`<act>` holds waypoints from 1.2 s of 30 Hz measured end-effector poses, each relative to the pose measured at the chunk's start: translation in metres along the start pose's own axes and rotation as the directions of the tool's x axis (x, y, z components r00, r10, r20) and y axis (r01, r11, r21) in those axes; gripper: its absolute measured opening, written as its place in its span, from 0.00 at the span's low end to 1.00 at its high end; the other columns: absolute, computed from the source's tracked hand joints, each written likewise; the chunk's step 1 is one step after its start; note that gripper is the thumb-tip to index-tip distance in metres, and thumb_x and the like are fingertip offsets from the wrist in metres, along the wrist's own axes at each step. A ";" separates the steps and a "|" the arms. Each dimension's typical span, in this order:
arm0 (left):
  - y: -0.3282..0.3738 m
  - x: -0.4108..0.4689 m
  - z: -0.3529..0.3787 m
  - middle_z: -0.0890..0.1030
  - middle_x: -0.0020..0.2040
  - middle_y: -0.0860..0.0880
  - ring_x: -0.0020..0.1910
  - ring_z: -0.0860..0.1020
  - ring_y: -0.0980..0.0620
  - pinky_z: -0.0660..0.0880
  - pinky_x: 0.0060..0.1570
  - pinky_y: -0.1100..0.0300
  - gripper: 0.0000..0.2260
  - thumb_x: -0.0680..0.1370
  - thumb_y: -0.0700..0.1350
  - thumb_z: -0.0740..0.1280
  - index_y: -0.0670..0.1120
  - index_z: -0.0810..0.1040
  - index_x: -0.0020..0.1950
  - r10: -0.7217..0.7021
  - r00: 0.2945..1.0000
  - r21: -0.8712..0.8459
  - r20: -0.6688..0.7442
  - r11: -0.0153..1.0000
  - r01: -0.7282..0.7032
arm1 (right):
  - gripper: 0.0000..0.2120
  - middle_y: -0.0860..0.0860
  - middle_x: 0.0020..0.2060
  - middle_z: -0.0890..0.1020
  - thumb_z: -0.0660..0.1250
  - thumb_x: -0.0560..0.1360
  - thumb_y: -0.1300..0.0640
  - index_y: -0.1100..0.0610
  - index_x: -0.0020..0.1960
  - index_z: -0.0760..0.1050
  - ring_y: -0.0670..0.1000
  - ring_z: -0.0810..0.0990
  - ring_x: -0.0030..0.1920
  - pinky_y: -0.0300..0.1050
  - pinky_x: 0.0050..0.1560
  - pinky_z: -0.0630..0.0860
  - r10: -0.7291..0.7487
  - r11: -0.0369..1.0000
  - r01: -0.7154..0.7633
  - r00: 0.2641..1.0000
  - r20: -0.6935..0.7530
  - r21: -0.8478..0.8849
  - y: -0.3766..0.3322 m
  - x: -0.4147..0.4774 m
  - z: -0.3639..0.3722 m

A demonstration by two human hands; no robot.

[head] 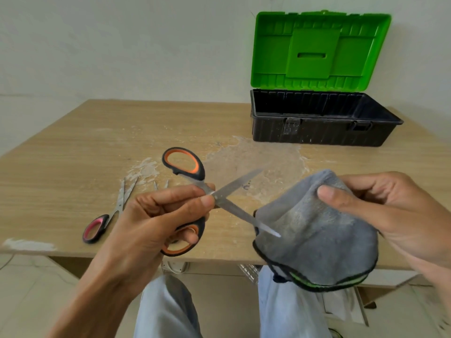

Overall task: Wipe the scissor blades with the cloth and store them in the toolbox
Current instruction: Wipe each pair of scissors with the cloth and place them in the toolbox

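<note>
My left hand (156, 215) grips a pair of scissors with black and orange handles (185, 167), blades spread wide apart above the table's front edge. One blade points up to the right; the tip of the other lies against the grey cloth (314, 230). My right hand (390, 215) holds that cloth bunched, thumb on top. The toolbox (324, 132), black with a green lid standing up, sits at the back right of the table, and its tub looks empty from here.
A second pair of scissors with black and pink handles (102, 220) lies on the wooden table (73, 154) to the left. Two more blade tips (161, 184) show behind my left hand. White dried stains mark the table's middle. My knees are below the front edge.
</note>
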State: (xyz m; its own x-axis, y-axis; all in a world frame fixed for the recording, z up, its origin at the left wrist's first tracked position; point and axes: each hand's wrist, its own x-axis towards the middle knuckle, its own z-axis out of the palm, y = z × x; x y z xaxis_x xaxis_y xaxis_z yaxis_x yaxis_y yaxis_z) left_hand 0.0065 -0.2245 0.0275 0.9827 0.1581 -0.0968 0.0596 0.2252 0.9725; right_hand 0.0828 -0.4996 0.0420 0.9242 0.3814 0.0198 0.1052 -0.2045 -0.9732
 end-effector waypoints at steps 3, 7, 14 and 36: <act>0.001 0.000 0.000 0.80 0.31 0.44 0.24 0.72 0.53 0.71 0.24 0.68 0.04 0.67 0.38 0.74 0.39 0.86 0.40 -0.006 0.997 0.084 0.074 0.996 0.000 | 0.16 0.57 0.47 0.90 0.80 0.66 0.45 0.53 0.50 0.90 0.58 0.90 0.49 0.48 0.52 0.86 0.000 1.000 0.000 1.000 0.002 0.008 0.000 0.001 -0.009; 0.005 0.000 0.003 0.81 0.31 0.44 0.25 0.74 0.53 0.71 0.24 0.67 0.06 0.66 0.38 0.75 0.38 0.87 0.42 -0.002 0.990 0.182 0.139 0.983 -0.023 | 0.11 0.57 0.47 0.90 0.78 0.69 0.50 0.52 0.50 0.90 0.57 0.90 0.49 0.42 0.48 0.86 -0.016 1.000 0.017 0.994 0.107 -0.006 0.000 0.004 -0.011; 0.014 0.000 0.003 0.83 0.30 0.45 0.24 0.74 0.49 0.72 0.25 0.66 0.11 0.64 0.42 0.76 0.41 0.88 0.44 -0.029 0.976 0.307 0.217 0.951 -0.040 | 0.20 0.55 0.49 0.90 0.78 0.68 0.38 0.51 0.52 0.89 0.57 0.90 0.51 0.45 0.51 0.86 -0.048 0.997 0.058 0.981 0.190 -0.049 -0.002 0.004 -0.011; 0.018 0.010 0.010 0.86 0.37 0.39 0.24 0.76 0.55 0.73 0.24 0.67 0.11 0.63 0.43 0.77 0.41 0.88 0.43 -0.079 0.953 0.339 0.291 0.941 -0.026 | 0.15 0.60 0.40 0.88 0.74 0.75 0.40 0.52 0.47 0.89 0.68 0.85 0.43 0.66 0.48 0.80 -0.063 0.965 0.139 0.945 0.322 -0.220 -0.010 0.014 0.018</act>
State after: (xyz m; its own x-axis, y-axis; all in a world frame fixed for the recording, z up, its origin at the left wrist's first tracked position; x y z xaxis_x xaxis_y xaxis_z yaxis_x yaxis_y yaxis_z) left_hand 0.0196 -0.2285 0.0464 0.9833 -0.1470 -0.1072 0.0902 -0.1180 0.9889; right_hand 0.0882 -0.4762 0.0484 0.7486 0.6630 0.0061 0.3111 -0.3430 -0.8863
